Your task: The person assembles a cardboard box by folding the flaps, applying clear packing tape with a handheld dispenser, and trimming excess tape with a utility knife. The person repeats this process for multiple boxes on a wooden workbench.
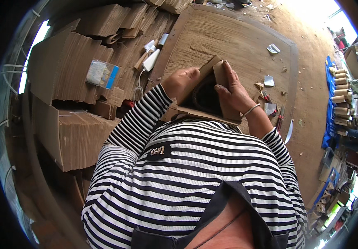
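Observation:
Close against my striped shirt I hold a folded cardboard box (219, 74), its walls set in a triangle with the open side facing me. Inside it lies a dark, rounded thing (207, 97) that I cannot make out. My left hand (181, 82) is closed on the left wall, with its fingers partly hidden behind the board. Along the right wall lies my right hand (236, 94), fingers extended on the outer side and thumb over the edge, gripping the board between them.
A wooden table (229, 35) carries small plastic bags (269, 80), red-handled tools (279, 119) and a pale blade-like strip (289, 132). Stacked cardboard sheets (83, 54) rise at the left, near a white device with a cable (150, 61). Rolls (341, 85) stand far right.

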`<state>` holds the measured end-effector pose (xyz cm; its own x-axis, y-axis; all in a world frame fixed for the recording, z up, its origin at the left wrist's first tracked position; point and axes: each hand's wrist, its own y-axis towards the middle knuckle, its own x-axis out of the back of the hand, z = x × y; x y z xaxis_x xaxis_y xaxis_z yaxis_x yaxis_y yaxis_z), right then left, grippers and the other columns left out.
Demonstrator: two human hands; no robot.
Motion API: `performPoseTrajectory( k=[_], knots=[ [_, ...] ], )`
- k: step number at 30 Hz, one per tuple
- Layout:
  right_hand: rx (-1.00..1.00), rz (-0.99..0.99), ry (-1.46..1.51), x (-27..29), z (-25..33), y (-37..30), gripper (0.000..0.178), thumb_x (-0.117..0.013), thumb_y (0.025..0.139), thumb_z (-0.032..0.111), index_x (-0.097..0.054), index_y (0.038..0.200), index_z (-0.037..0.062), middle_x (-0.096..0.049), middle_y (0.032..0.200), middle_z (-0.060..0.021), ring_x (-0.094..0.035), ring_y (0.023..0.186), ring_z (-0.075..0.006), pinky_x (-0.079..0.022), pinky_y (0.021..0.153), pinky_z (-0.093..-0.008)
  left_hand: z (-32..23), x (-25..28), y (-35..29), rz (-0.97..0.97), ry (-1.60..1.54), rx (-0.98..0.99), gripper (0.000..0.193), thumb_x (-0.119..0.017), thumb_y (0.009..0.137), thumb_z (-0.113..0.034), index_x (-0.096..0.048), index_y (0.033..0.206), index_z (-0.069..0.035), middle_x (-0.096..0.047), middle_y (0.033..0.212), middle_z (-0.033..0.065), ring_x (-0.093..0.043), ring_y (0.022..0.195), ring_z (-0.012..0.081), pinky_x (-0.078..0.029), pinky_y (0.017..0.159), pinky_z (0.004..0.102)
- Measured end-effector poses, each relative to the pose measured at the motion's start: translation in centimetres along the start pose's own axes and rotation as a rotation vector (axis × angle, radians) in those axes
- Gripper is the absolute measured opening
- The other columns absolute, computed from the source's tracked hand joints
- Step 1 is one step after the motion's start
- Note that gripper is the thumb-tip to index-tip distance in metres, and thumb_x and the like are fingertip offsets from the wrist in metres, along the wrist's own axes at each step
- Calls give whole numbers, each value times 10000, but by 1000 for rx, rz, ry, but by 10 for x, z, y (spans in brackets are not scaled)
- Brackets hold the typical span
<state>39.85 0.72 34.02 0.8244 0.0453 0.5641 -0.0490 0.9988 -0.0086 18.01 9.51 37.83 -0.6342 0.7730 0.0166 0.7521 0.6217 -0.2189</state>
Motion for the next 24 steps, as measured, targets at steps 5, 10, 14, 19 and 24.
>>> performPoseTrajectory(
  k=[5,10,14,19,24],
  knots=[
    [-13,23,44,-1,13,1,741,-589,879,219,-164,1471,85,-265,1475,-200,-261,1369,-307,-240,1102,-340,111,26,72,236,-422,12,658,-281,984,-495,-354,1381,25,-494,1313,158,-495,1176,198,-380,1021,299],
    [-18,-36,296,-9,-14,-2,680,-561,890,210,-211,1460,86,-277,1461,-197,-263,1361,-314,-227,1106,-351,80,-4,90,379,-572,-66,660,-278,975,-520,-359,1381,-5,-477,1327,116,-466,1190,165,-360,1029,281],
    [-40,-42,246,-8,-4,-7,652,-553,880,173,-241,1443,72,-286,1442,-216,-272,1350,-346,-233,1109,-376,71,-14,97,402,-656,-176,646,-296,969,-526,-404,1347,-14,-502,1288,108,-480,1160,157,-369,1015,285],
    [-27,-131,-8,-9,10,-16,621,-505,885,101,-238,1443,47,-316,1422,-215,-299,1340,-337,-244,1107,-361,73,-21,111,503,-658,-143,579,-321,971,-503,-419,1276,-21,-511,1210,116,-480,1167,189,-362,1034,324],
    [35,-183,44,-11,0,-18,639,-543,874,141,-248,1432,43,-322,1398,-238,-328,1311,-360,-280,1089,-378,68,-22,113,426,-392,-209,498,-381,976,-461,-467,1242,-49,-549,1136,68,-504,1075,146,-393,971,275]
  ],
)
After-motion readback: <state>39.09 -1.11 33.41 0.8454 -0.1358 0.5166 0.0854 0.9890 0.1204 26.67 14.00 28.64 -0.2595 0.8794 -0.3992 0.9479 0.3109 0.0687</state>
